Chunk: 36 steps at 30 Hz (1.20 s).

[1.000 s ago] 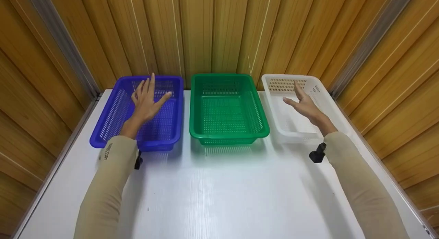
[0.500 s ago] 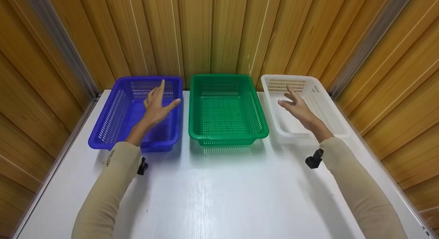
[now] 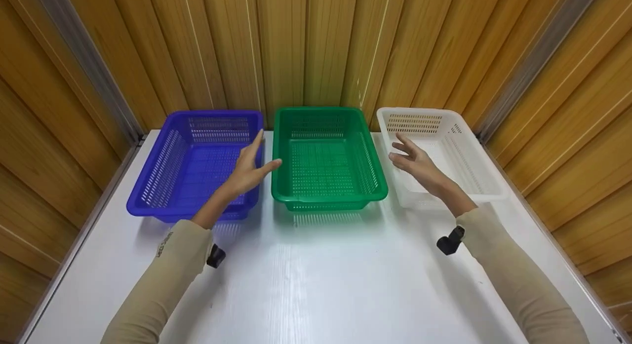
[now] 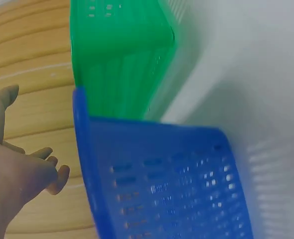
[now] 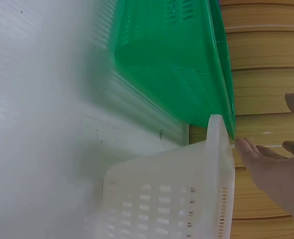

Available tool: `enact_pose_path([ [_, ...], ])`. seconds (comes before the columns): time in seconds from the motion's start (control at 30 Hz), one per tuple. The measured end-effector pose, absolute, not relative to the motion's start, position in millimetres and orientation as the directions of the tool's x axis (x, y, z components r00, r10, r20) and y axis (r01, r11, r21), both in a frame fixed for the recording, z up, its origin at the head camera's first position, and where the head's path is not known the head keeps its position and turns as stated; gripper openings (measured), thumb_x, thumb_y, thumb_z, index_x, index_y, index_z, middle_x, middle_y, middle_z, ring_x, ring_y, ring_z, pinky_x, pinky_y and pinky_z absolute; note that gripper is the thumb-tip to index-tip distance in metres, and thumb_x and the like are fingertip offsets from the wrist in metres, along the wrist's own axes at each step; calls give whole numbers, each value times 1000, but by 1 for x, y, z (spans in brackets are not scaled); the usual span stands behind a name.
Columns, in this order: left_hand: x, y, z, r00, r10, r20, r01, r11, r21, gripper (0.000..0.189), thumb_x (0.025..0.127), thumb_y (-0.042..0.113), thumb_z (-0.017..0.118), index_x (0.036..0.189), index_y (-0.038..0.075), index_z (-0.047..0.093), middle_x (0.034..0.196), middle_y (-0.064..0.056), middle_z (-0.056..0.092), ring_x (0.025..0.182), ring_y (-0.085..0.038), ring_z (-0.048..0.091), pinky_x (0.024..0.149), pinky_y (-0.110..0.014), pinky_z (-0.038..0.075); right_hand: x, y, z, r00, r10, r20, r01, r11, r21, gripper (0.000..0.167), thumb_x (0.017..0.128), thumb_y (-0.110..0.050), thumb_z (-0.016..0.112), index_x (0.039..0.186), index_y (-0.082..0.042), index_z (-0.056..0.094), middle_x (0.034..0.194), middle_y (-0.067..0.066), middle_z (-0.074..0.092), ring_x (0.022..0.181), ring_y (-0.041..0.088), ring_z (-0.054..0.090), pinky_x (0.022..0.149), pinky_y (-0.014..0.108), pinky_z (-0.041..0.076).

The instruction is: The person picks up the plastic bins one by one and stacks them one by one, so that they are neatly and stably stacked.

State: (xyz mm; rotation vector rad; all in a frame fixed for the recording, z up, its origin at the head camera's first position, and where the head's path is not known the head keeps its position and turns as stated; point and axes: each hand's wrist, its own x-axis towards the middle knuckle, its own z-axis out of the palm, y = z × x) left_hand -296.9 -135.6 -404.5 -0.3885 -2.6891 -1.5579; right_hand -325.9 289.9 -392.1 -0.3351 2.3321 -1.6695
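Note:
Three plastic baskets stand in a row at the back of a white table. My left hand (image 3: 245, 171) hovers over the right side of the blue basket (image 3: 148, 186), its thumb reaching toward the left rim of the green basket (image 3: 321, 200). In the left wrist view those fingers (image 4: 42, 172) stay above the blue rim, holding nothing. My right hand (image 3: 419, 169) is over the left side of the white basket (image 3: 474, 161), fingers spread and loosely bent. The right wrist view shows that hand (image 5: 281, 174) just above the white rim, with nothing in it.
The white table (image 3: 316, 285) stretches in front of the baskets. A wood-panelled wall (image 3: 326, 48) rises right behind them, and similar panels (image 3: 592, 161) close in the right and left sides. Metal posts stand in both back corners. Small black cameras are strapped to both wrists.
My left hand has moved right and toward me, from the middle of the blue basket to its right edge. My right hand has shifted left and slightly nearer. The baskets stay put.

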Motion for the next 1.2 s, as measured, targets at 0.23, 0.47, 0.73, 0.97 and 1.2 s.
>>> enact_pose_path([
  [0.23, -272, -110, -408, -968, 242, 65, 157, 385, 909, 85, 103, 29, 61, 166, 12, 6, 171, -18, 17, 159, -37, 12, 127, -60, 17, -311, 277, -396, -927, -351, -134, 45, 250, -967, 78, 107, -22, 53, 166, -12, 2, 171, 18, 12, 157, 37, 22, 128, 49, 22],
  [0.47, -259, -101, -418, -978, 207, -4, 79, 393, 916, 85, 102, 26, 61, 166, 14, 7, 172, -16, 9, 159, -38, 7, 127, -62, 13, -293, 265, -396, -920, -347, -184, 90, 270, -959, 78, 106, -24, 56, 166, -11, 7, 171, 20, 9, 158, 37, 18, 129, 50, 18],
  [0.73, -246, -95, -427, -982, 145, -124, -70, 332, 941, 92, 100, 24, 62, 165, 13, -3, 173, -16, -2, 160, -37, -3, 128, -61, 3, -274, 254, -407, -892, -371, -259, 181, 233, -955, 83, 106, -21, 54, 165, -7, -3, 171, 22, 5, 158, 39, 17, 128, 51, 20],
  [0.97, -244, -91, -449, -966, 146, -213, -172, 255, 952, 93, 105, 28, 53, 163, 18, -19, 172, -13, -15, 159, -36, -12, 127, -61, -3, -263, 252, -424, -873, -405, -270, 235, 136, -962, 89, 106, -14, 52, 162, -7, -17, 168, 29, 6, 154, 46, 24, 125, 53, 27],
  [1.2, -243, -92, -464, -963, 128, -238, -218, 149, 964, 92, 106, 35, 50, 161, 25, -23, 171, -10, -22, 158, -35, -15, 127, -63, -2, -264, 247, -437, -873, -395, -287, 258, 125, -958, 87, 107, -16, 50, 163, -14, -18, 164, 31, 17, 151, 48, 30, 123, 53, 31],
])
